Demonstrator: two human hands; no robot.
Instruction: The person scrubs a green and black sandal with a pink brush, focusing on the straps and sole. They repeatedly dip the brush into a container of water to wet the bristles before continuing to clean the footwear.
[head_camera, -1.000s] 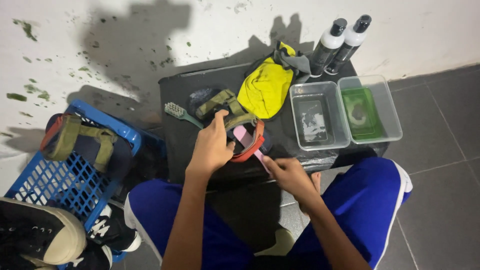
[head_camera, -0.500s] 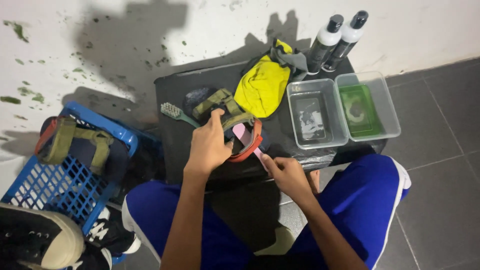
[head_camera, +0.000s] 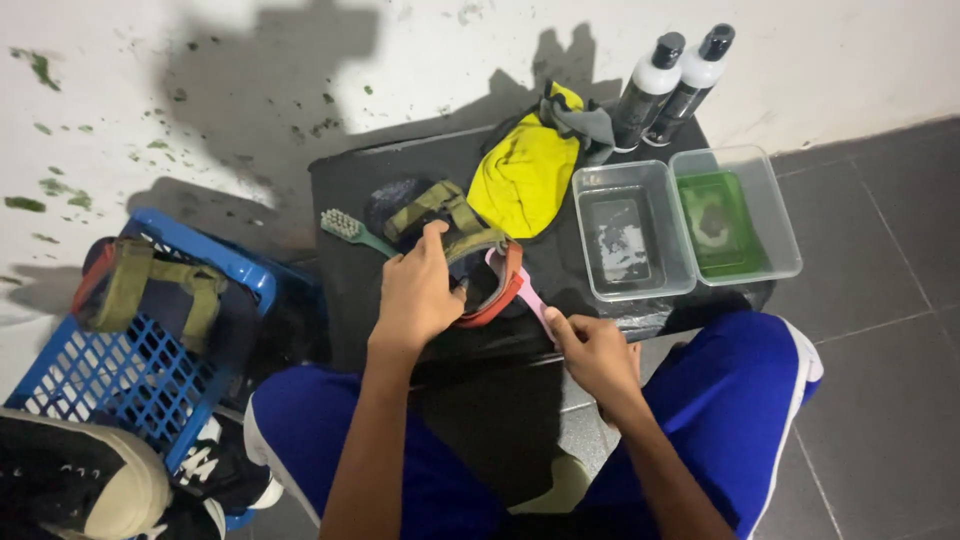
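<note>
On the far left I saw a blue basket (head_camera: 120, 370). My left hand (head_camera: 415, 295) was clamped on the sandal (head_camera: 478, 262) lying on the black table (head_camera: 340, 190); my right hand (head_camera: 595, 350) pinched a pink toothbrush (head_camera: 532, 297) against it, beside two clear tubs (head_camera: 630, 235).

- Just one view here, a camera worn on the person's head, so there's no second angle sharing anything with it.
- It looks steeply down and a bit forward, over the person's own arms and blue-trousered knees, toward the white wall (head_camera: 250, 90).
- Pretty close in: the left hand (head_camera: 418, 295) and right hand (head_camera: 597, 352) sit mid-frame above the low black table (head_camera: 340, 190).
- The edges catch the blue basket (head_camera: 120, 370) at left and grey floor tiles (head_camera: 880, 330) at right.
</note>
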